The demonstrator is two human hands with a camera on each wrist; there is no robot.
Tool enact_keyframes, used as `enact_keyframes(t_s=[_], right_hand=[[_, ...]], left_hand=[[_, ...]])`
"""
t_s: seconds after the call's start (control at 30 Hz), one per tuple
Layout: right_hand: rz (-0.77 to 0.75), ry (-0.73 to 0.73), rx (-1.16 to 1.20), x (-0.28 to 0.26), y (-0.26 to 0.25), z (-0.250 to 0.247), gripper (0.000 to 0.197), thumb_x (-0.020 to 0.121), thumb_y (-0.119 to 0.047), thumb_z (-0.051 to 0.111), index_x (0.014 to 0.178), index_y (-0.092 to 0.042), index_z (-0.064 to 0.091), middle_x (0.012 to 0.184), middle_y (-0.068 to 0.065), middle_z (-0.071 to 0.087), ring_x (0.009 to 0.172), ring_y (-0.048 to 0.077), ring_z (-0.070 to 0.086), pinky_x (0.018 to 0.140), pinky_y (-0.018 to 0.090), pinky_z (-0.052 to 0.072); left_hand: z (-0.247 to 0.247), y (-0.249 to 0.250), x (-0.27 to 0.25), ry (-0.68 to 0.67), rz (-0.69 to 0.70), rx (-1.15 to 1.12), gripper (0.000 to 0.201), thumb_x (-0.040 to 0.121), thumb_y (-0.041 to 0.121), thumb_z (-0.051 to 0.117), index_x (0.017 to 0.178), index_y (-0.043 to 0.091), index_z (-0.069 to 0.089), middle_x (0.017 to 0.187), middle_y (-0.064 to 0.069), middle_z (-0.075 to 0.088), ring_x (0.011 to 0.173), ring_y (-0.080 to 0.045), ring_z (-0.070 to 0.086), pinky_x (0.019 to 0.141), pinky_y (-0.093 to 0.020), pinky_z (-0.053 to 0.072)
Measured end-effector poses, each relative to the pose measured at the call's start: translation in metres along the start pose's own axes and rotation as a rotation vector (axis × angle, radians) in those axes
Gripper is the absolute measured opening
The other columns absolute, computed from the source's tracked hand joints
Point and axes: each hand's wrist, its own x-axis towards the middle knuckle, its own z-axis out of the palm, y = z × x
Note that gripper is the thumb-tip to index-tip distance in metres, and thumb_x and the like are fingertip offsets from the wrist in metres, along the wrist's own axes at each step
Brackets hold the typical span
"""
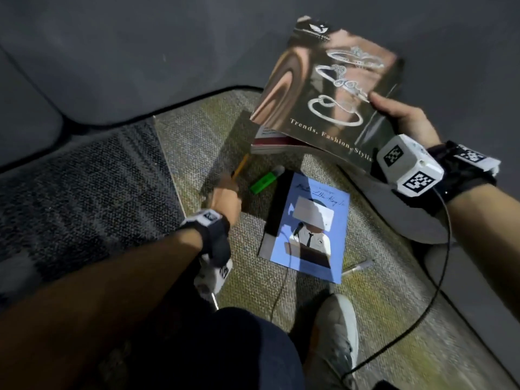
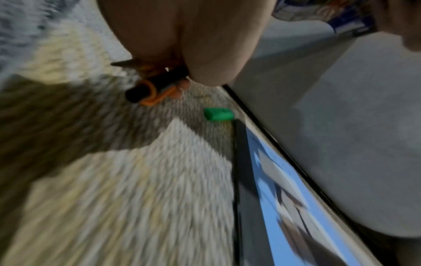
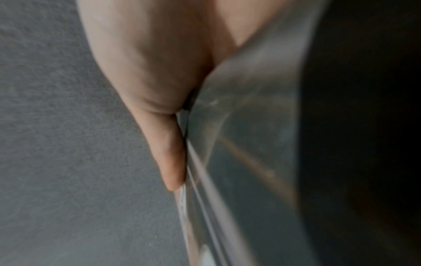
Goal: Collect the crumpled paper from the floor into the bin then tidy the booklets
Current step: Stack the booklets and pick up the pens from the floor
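Hands: right (image 1: 399, 114) grips magazine (image 1: 323, 88); left (image 1: 225, 195) pencil (image 1: 241, 166); highlighter (image 1: 264, 181) near.

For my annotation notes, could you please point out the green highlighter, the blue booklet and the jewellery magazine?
green highlighter (image 1: 264, 181): head view, middle of its body.
blue booklet (image 1: 309, 229): head view, centre of its cover.
jewellery magazine (image 1: 323, 94): head view, centre of its cover.

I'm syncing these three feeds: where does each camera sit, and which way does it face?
Head: worn high, facing down at the carpet; both forearms, a knee, a shoe show.
Left wrist: along the left hand gripping a black-and-orange pen, low over carpet.
Right wrist: along the right hand gripping the glossy brown magazine.
Head and left wrist share the green highlighter and blue booklet.
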Motion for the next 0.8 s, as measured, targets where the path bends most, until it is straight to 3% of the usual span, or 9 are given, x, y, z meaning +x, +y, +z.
enact_keyframes(t_s=[0.1, 0.17, 0.27, 0.4, 0.53, 0.6, 0.67, 0.73, 0.8], right_hand=[[0.000, 0.001, -0.021, -0.006, -0.009, -0.006, 0.044, 0.092, -0.026, 0.054, 0.134, -0.011, 0.055, 0.134, 0.006, 0.058, 0.119, 0.027, 0.059, 0.095, 0.046, 0.050], [-0.006, 0.008, -0.027, -0.010, -0.015, -0.011, 0.042, 0.091, -0.023, 0.056, 0.131, -0.009, 0.058, 0.121, 0.006, 0.066, 0.113, 0.026, 0.063, 0.093, 0.044, 0.052], [0.020, 0.003, -0.077, -0.020, -0.022, -0.022, 0.039, 0.093, -0.024, 0.054, 0.129, -0.010, 0.060, 0.121, 0.005, 0.066, 0.116, 0.025, 0.061, 0.098, 0.045, 0.049], [0.092, -0.027, -0.113, -0.045, -0.025, -0.045, 0.040, 0.091, -0.028, 0.055, 0.129, -0.014, 0.061, 0.129, 0.005, 0.061, 0.117, 0.027, 0.061, 0.096, 0.050, 0.047], [0.149, 0.082, -0.152, -0.091, -0.019, -0.071, 0.036, 0.087, -0.032, 0.058, 0.118, -0.016, 0.069, 0.121, 0.003, 0.067, 0.112, 0.027, 0.063, 0.098, 0.051, 0.047], [0.143, 0.158, -0.184, -0.118, -0.009, -0.083, 0.027, 0.088, -0.031, 0.058, 0.099, -0.014, 0.076, 0.096, 0.005, 0.074, 0.088, 0.024, 0.071, 0.086, 0.043, 0.056], [0.110, 0.233, -0.216, -0.142, 0.006, -0.103, 0.027, 0.093, -0.026, 0.053, 0.086, -0.010, 0.074, 0.072, 0.004, 0.073, 0.059, 0.017, 0.070, 0.057, 0.026, 0.058], [0.125, 0.350, -0.271, -0.168, 0.026, -0.123, 0.025, 0.097, -0.021, 0.045, 0.090, -0.007, 0.064, 0.056, 0.002, 0.068, 0.038, 0.011, 0.061, 0.034, 0.014, 0.043], [0.195, 0.417, -0.286, -0.194, 0.047, -0.144, 0.024, 0.097, -0.021, 0.044, 0.104, -0.005, 0.061, 0.057, 0.001, 0.068, 0.040, 0.007, 0.061, 0.036, 0.013, 0.044]], left_hand=[[0.002, 0.029, 0.036, 0.077, 0.102, -0.029, 0.041, 0.096, 0.030, 0.035, 0.123, 0.002, 0.046, 0.121, -0.022, 0.057, 0.111, -0.035, 0.053, 0.093, -0.039, 0.041], [0.019, 0.039, 0.050, -0.017, 0.152, 0.049, 0.052, 0.090, 0.048, 0.045, 0.125, 0.009, 0.048, 0.121, -0.016, 0.058, 0.110, -0.034, 0.056, 0.093, -0.042, 0.046], [0.031, 0.046, 0.048, -0.221, 0.169, 0.118, 0.046, 0.087, 0.040, 0.056, 0.123, 0.013, 0.051, 0.122, -0.015, 0.057, 0.108, -0.036, 0.057, 0.091, -0.043, 0.047], [0.031, 0.045, 0.042, -0.281, 0.201, 0.269, 0.046, 0.098, 0.023, 0.044, 0.139, 0.005, 0.033, 0.140, -0.024, 0.042, 0.122, -0.037, 0.047, 0.098, -0.041, 0.039], [0.022, 0.045, 0.032, -0.177, 0.277, 0.233, 0.022, 0.097, 0.025, 0.040, 0.109, 0.008, 0.050, 0.115, -0.024, 0.060, 0.103, -0.041, 0.057, 0.083, -0.039, 0.045], [0.024, 0.049, 0.020, -0.182, 0.236, 0.223, 0.028, 0.094, 0.022, 0.047, 0.115, 0.005, 0.040, 0.112, -0.025, 0.058, 0.102, -0.042, 0.055, 0.084, -0.043, 0.043], [0.033, 0.060, 0.004, -0.197, 0.240, 0.137, 0.040, 0.089, 0.023, 0.059, 0.117, 0.001, 0.039, 0.110, -0.022, 0.057, 0.101, -0.040, 0.055, 0.080, -0.039, 0.041], [0.041, 0.072, -0.014, -0.255, 0.289, 0.038, 0.043, 0.087, 0.022, 0.064, 0.113, 0.000, 0.039, 0.107, -0.018, 0.056, 0.098, -0.034, 0.055, 0.070, -0.031, 0.039], [0.056, 0.083, -0.026, -0.289, 0.323, 0.037, 0.051, 0.087, 0.026, 0.064, 0.119, -0.002, 0.036, 0.108, -0.013, 0.055, 0.095, -0.031, 0.055, 0.066, -0.027, 0.039]])
